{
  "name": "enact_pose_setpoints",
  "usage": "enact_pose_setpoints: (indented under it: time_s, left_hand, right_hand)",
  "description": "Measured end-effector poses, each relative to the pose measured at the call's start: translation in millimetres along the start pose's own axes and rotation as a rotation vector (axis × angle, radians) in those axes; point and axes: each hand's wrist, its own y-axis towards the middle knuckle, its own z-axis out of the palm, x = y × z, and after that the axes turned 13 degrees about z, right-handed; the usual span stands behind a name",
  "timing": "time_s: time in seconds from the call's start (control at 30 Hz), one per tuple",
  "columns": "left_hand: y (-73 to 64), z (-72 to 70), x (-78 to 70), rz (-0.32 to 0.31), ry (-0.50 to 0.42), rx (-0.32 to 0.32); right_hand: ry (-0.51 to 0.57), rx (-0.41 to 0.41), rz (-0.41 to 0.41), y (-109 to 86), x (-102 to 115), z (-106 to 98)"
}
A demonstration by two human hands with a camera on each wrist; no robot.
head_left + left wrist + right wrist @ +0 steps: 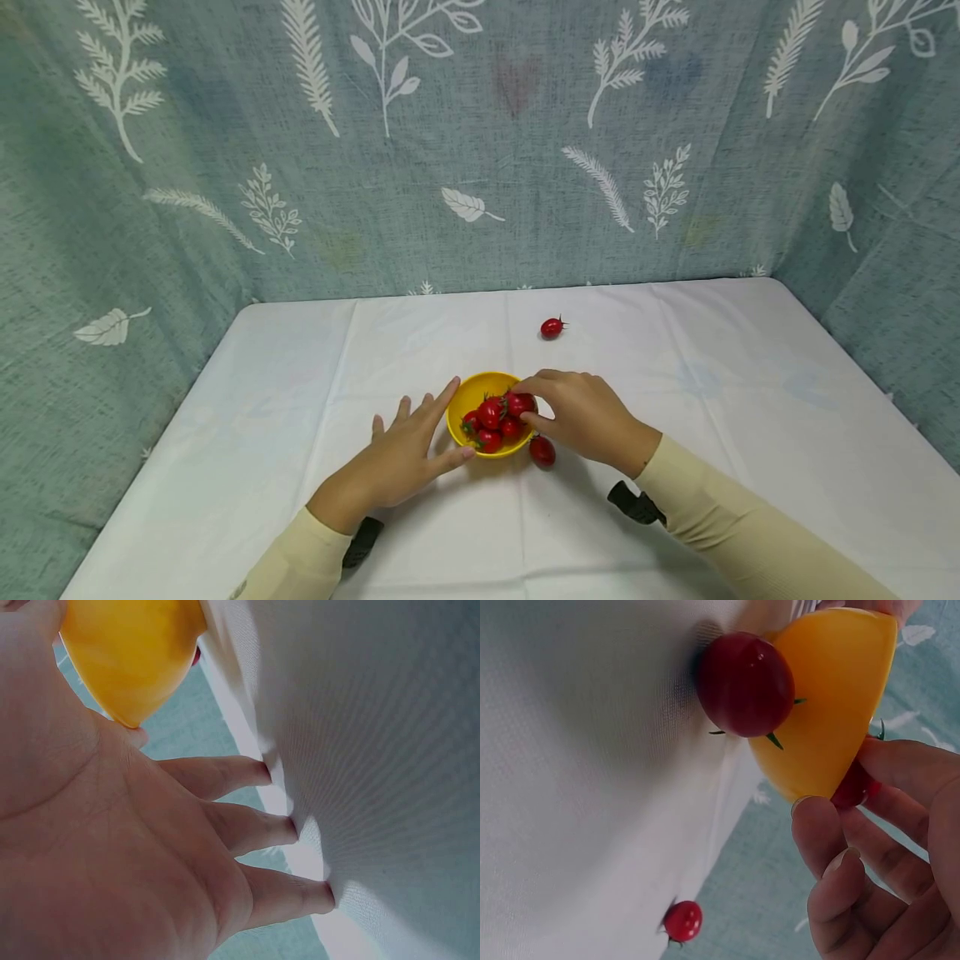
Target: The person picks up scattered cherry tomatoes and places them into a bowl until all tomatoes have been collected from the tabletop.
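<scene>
A yellow bowl (469, 390) holds several red cherry tomatoes (490, 412) with green stems. My left hand (397, 458) is spread at its left side, thumb and index finger against the bowl. In the left wrist view, the other three fingertips touch the cloth. My right hand (588, 417) reaches over the right rim and pinches a cherry tomato (853, 786) between thumb and fingers, at the bowl's edge. Just outside the bowl, near the right hand, another cherry tomato (542, 451) lies on the cloth.
A further loose tomato (552, 328) lies beyond the bowl toward the back. White cloth (420, 333) covers the table. Green-grey curtains (480, 150) with white leaf prints stand behind it and at both sides.
</scene>
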Motion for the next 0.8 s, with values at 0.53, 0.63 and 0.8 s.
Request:
enact_pose_setpoints:
  time_s: [0.53, 0.63, 0.8]
  left_hand:
    - [-0.1, 0.9, 0.4, -0.001, 0.001, -0.004]
    - [-0.2, 1.1, 0.5, -0.002, 0.0, -0.004]
    - [-0.4, 0.8, 0.3, -0.002, 0.004, -0.004]
  right_hand:
    - [-0.015, 0.012, 0.016, -0.8, 2.3, 3.5]
    - [-0.007, 0.005, 0.011, -2.6, 1.6, 1.4]
    - [-0.005, -0.03, -0.005, -7.5, -1.9, -2.1]
